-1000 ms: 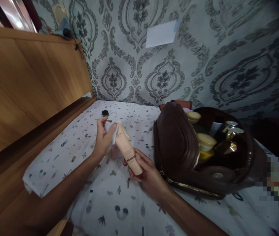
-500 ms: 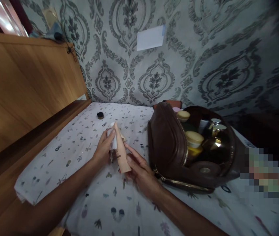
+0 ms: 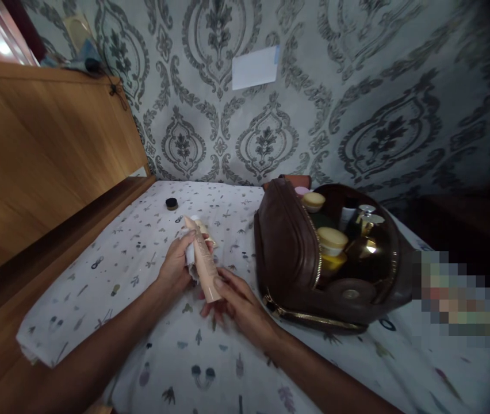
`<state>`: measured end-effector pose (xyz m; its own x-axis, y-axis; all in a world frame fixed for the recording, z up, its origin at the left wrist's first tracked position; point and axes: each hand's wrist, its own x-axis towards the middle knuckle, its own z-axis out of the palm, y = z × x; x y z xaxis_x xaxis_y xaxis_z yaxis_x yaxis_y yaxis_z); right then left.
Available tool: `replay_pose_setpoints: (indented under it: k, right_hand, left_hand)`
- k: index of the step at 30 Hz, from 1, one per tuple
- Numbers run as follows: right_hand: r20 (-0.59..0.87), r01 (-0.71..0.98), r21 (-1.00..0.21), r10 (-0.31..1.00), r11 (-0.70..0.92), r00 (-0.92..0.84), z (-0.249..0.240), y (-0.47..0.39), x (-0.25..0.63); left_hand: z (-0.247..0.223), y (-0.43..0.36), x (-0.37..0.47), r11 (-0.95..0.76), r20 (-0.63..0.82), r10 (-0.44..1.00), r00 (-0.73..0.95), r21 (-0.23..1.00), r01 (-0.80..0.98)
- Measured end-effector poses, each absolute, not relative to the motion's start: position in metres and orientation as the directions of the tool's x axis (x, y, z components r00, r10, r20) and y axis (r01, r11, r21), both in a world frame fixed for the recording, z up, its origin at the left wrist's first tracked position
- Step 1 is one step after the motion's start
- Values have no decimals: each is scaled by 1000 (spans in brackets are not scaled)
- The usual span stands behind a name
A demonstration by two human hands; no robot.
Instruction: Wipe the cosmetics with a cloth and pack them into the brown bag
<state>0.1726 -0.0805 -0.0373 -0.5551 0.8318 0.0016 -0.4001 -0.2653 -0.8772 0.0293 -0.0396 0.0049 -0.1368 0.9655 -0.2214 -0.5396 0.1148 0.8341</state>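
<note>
My left hand (image 3: pixel 177 259) grips the upper, flat end of a peach-coloured squeeze tube (image 3: pixel 205 265), with a crumpled white cloth (image 3: pixel 190 256) pressed between palm and tube. The thumb and fingers of my right hand (image 3: pixel 238 299) are closed on the tube's lower, capped end. The tube slants over the bed sheet, its flat end pointing away from me. Faint print shows on its side, too blurred to read. Just behind it is a cream-coloured item (image 3: pixel 207 232), partly hidden by the tube and my left fingers.
A brown leather cosmetic bag (image 3: pixel 283 241) stands unzipped at the right, with several jars and bottles inside. A small black-lidded jar (image 3: pixel 171 203) sits farther back on the patterned sheet (image 3: pixel 137 310). A wooden board (image 3: pixel 50 126) borders the left, and patterned wallpaper (image 3: pixel 266 135) covers the back wall.
The tube has turned in my hands, so a different side with print faces me. My right fingers have shifted and spread a little beneath its capped end. The view has swung slightly right.
</note>
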Motion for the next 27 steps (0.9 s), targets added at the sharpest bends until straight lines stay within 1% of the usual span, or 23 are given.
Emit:
replay_pose_setpoints:
  k: [2, 5, 7, 10, 12, 15, 19, 23, 25, 27]
  right_hand:
    - [2, -406, -866, 811, -291, -585, -36, -80, 172]
    - [-1, -389, -894, 869, -222, -495, -35, -81, 171]
    - [-3, -340, -926, 903, -165, -430, -36, -82, 169]
    - [-6, -289, -948, 919, -131, -394, -38, -83, 169]
    - [-7, -321, -935, 914, -150, -406, -40, -83, 169]
    - [6, -425, -882, 896, -205, -444, -42, -83, 170]
    - [25, -495, -836, 885, -237, -465, -42, -82, 171]
    - [23, -541, -812, 913, -220, -407, -42, -79, 173]
    - [-4, -567, -792, 931, -226, -366, -42, -77, 173]
    - [-27, -583, -781, 945, -223, -326, -42, -75, 173]
  left_hand:
    - [7, -41, 30, 123, -229, 964, -134, 834, -537]
    - [8, -44, 32, 107, -190, 974, -121, 863, -495]
    - [8, -46, 33, 85, -147, 983, -111, 897, -433]
    - [9, -49, 34, 73, -126, 985, -121, 926, -372]
    - [10, -49, 33, 63, -123, 983, -139, 926, -372]
    - [11, -45, 31, 65, -134, 980, -147, 915, -399]
    - [10, -44, 32, 101, -164, 980, -114, 899, -426]
    - [0, -53, 40, 158, -172, 985, -5, 915, -370]
    - [-7, -60, 46, 142, -141, 990, 28, 932, -333]
    - [-14, -65, 51, 95, -91, 996, 25, 946, -310]
